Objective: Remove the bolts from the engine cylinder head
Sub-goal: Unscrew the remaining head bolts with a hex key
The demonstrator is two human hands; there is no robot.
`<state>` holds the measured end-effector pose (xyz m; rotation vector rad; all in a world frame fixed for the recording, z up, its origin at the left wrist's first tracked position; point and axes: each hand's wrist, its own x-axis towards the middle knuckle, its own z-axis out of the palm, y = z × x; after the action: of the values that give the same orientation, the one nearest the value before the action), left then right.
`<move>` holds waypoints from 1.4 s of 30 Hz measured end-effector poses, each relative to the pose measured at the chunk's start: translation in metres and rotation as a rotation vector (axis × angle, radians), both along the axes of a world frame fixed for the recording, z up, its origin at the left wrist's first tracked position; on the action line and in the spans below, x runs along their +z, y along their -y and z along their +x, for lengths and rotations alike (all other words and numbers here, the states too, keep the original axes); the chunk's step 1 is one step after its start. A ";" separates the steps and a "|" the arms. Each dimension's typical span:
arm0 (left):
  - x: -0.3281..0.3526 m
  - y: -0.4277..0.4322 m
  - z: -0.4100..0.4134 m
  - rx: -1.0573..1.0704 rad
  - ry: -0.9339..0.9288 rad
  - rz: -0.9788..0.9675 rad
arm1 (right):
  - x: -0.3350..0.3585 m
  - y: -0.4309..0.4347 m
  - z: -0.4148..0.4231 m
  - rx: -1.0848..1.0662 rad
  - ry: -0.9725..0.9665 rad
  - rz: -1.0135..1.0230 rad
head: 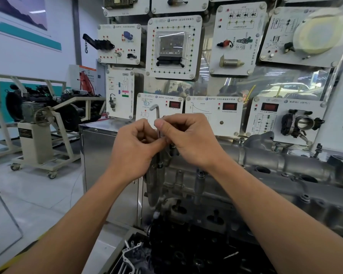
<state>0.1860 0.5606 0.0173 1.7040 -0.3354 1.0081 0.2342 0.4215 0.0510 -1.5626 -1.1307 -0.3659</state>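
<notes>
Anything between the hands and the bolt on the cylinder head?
Nothing visible in the way. The left hand and right hand both pinch the hex key, whose shaft runs straight down to the bolt at the cylinder head's left end. Whether the tip is seated is too small to tell.

- Two hands at centre frame: left hand point(135, 147), right hand point(188, 139).
- One L-shaped hex key point(158, 115), right there with them.
- One cylinder head point(285, 165), lower right.
- Three red readouts in a row: left display point(174, 105), middle display point(229, 106), right display point(269, 107).
- One throttle body point(305, 123), far right.
- One engine stand point(36, 139), left side.
- Bolts: too small to count.
</notes>
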 end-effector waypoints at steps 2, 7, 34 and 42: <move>0.002 0.003 0.001 0.026 0.011 0.043 | 0.001 0.002 0.001 0.004 -0.017 0.041; 0.007 0.005 -0.003 0.034 -0.029 0.118 | 0.001 0.003 0.005 -0.035 -0.007 0.050; 0.004 -0.013 -0.012 -0.245 -0.131 0.172 | 0.000 -0.002 0.000 -0.091 0.046 -0.009; 0.008 0.006 0.000 0.127 -0.019 0.173 | -0.001 -0.001 0.001 -0.132 0.010 0.123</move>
<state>0.1861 0.5544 0.0258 1.9094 -0.3128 1.0806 0.2355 0.4224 0.0500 -1.5318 -0.9964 -0.5225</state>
